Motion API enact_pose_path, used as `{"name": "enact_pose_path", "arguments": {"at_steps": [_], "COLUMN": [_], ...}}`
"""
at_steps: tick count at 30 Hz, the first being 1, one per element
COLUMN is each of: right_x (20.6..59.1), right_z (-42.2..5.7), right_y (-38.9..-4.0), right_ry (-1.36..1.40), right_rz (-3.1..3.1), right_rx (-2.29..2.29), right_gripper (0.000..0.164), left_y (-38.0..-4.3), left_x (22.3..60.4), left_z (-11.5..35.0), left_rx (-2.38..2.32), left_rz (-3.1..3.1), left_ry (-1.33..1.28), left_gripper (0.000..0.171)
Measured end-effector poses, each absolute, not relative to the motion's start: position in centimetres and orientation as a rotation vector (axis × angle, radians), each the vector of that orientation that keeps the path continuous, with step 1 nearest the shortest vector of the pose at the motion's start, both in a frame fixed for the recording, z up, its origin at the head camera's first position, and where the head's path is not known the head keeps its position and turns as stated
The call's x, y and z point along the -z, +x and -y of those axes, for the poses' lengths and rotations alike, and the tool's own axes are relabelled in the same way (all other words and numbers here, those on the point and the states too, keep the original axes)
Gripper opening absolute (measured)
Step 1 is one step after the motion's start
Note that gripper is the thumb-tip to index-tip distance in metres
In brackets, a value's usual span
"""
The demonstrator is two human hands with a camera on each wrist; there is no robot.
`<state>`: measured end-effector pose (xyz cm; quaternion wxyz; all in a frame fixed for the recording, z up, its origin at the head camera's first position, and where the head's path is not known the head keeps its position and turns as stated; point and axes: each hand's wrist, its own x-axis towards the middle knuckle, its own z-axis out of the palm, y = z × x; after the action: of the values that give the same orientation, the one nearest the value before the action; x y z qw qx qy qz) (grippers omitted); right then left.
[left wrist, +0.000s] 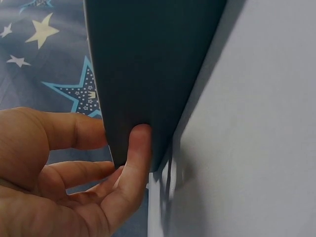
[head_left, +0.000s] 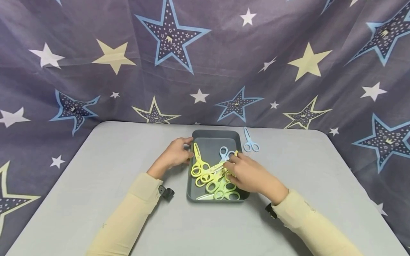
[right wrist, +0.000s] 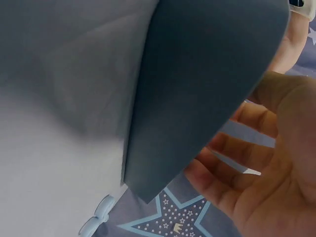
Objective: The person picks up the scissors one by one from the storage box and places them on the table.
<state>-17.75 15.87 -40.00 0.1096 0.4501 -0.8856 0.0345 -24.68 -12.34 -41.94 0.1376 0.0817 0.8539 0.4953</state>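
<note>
The grip of the left hand [head_left: 175,153] is loose and rather wide: its thumb and fingers stay apart from each other and touch the left wall of the grey tray [head_left: 216,133] near its far left corner. In the left wrist view, one fingertip is laid flat on the outside of this wall.

The right hand [head_left: 248,174] reaches over the right wall of the tray, with its fingers bent down among the scissors. Its fingertips are covered, so one cannot tell how narrow this grip is, or whether it holds a pair. In the right wrist view, the tray wall hides these fingertips too.

The tray lies on the worktop [head_left: 128,149], close to the middle of its far edge. Inside, one yellow pair of scissors [head_left: 200,160] lies along the left wall, its tip directed to the far left corner. More yellow pairs [head_left: 209,172] overlap beside it, partly under the right hand. Green scissors [head_left: 221,190] are heaped at the near edge. A blue pair [head_left: 225,156] shows mainly its handles; its blades are hard to make out. The exact count in this pile is not clear.

Another blue pair of scissors [head_left: 250,141] lies outside, just beside the far right corner of the tray; the right wrist view cuts it off. Both sleeves [head_left: 125,217] are cut by the lower frame border.
</note>
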Motion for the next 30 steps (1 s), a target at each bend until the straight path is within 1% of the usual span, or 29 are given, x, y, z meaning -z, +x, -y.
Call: {"name": "enact_pose_path", "arguments": {"at_steps": [15,23,30], "right_x": [39.6,40.0,40.3], "right_z": [-15.4,-15.1,-14.5], "right_y": [-16.9,-17.3,-17.7], "right_ry": [1.344,1.365,1.417], "right_rz": [2.871,2.773,2.685], "right_rx": [-0.110,-0.136,-0.134], "right_gripper": [0.031,0.024,0.022], "left_y": [-24.7,-24.6,-24.7], "left_x": [41.9,41.8,41.7], "left_z": [12.2,12.2,12.2], "left_rx": [-1.419,-1.415,-1.395], "left_rz": [-2.480,-2.481,-2.489], "left_ry": [0.231,0.241,0.251], "left_gripper": [0.076,0.076,0.076]}}
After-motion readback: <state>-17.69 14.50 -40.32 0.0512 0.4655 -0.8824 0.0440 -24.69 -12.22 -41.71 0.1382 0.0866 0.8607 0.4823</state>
